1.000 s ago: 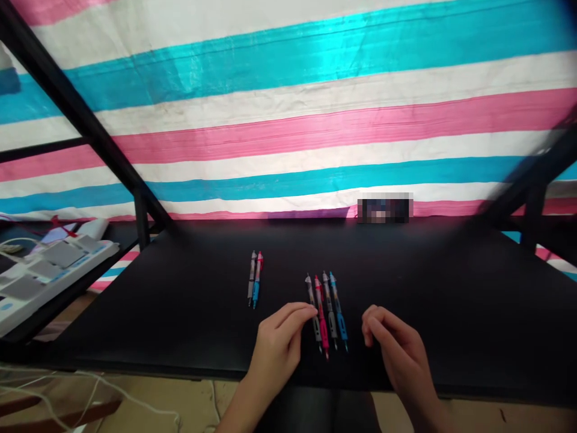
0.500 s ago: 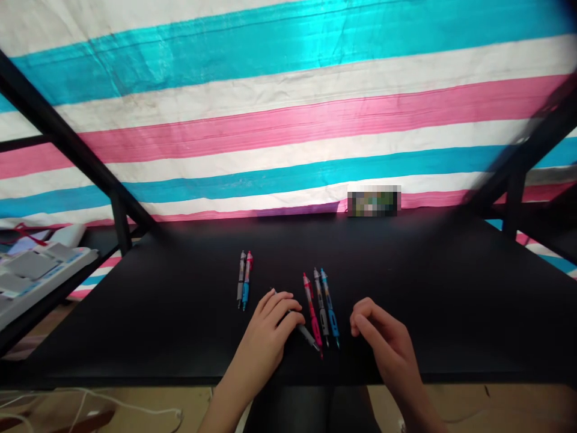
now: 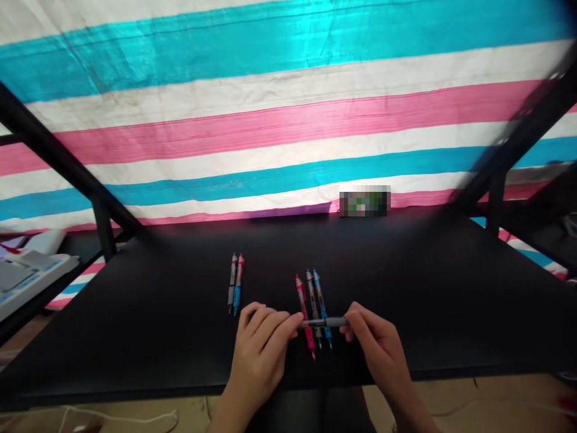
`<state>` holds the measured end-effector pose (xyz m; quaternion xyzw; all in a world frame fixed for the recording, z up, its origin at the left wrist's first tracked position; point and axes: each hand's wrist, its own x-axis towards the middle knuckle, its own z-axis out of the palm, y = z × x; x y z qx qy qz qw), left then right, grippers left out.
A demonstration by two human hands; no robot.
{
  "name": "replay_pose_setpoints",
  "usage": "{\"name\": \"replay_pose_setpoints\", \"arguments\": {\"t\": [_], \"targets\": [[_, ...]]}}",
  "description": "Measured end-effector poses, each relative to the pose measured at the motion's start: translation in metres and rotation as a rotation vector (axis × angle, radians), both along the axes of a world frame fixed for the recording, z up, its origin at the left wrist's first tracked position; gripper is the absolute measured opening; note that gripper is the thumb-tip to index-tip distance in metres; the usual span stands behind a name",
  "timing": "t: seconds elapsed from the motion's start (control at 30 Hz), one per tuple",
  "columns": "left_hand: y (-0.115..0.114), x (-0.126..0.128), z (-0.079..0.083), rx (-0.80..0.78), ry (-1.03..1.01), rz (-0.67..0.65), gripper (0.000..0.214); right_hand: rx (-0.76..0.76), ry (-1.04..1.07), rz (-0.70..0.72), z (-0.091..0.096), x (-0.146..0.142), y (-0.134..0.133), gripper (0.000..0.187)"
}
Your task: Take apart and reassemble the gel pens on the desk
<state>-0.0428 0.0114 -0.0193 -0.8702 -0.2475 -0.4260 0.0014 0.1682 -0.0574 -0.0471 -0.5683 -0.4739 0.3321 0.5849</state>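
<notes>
My left hand (image 3: 265,343) and my right hand (image 3: 372,334) hold a grey pen (image 3: 322,323) level between them. The left fingers close round one end, and the right thumb and fingers pinch the grey grip end. Below the held pen three pens lie side by side on the table: a pink pen (image 3: 301,294), a grey-and-clear pen (image 3: 311,288) and a blue pen (image 3: 319,290). Parts of them are hidden behind the held pen. Left of these lie another grey pen (image 3: 231,288) and a blue pen with a red top (image 3: 238,291), close together.
The black table (image 3: 171,313) has dark metal frame bars (image 3: 101,222) at both sides. A striped sheet (image 3: 252,138) hangs behind it. At the back edge stands a small pixelated object (image 3: 364,202). A white device (image 3: 31,276) sits beyond the left edge.
My left hand has lifted the grey pen off the table and turned it level. My right hand has taken hold of its other end. The view has shifted slightly.
</notes>
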Motion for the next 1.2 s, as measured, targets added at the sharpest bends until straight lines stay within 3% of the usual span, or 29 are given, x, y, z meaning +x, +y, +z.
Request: {"name": "replay_pose_setpoints", "arguments": {"t": [0.3,0.5,0.63,0.73,0.87,1.0,1.1,1.2], "targets": [[-0.001,-0.005,0.001,-0.194,-0.104,-0.061,0.028,0.029,-0.13,0.155,0.009,0.0,0.003,0.038],[-0.001,-0.008,-0.001,-0.253,-0.089,-0.04,0.025,0.067,-0.114,0.132,0.009,-0.002,0.004,0.016],[-0.002,-0.008,0.006,-0.334,-0.135,-0.024,0.024,0.027,-0.055,0.097,0.004,-0.001,0.003,0.013],[-0.001,-0.008,0.007,-0.528,-0.252,-0.026,0.025,-0.03,0.0,0.033,0.004,0.0,0.002,0.016],[-0.006,-0.007,-0.002,-0.728,-0.454,0.005,0.022,-0.04,0.021,-0.046,0.006,-0.001,0.0,0.04],[-0.016,-0.005,-0.013,-0.978,-0.708,0.106,0.012,-0.044,0.021,-0.006,0.005,-0.001,0.0,0.05],[-0.019,-0.004,-0.016,-1.086,-0.882,0.094,0.019,-0.034,0.019,0.05,0.004,0.0,-0.001,0.051],[-0.019,-0.002,-0.012,-1.136,-1.013,0.05,0.022,-0.035,-0.007,0.083,0.003,0.001,-0.003,0.039]]}}
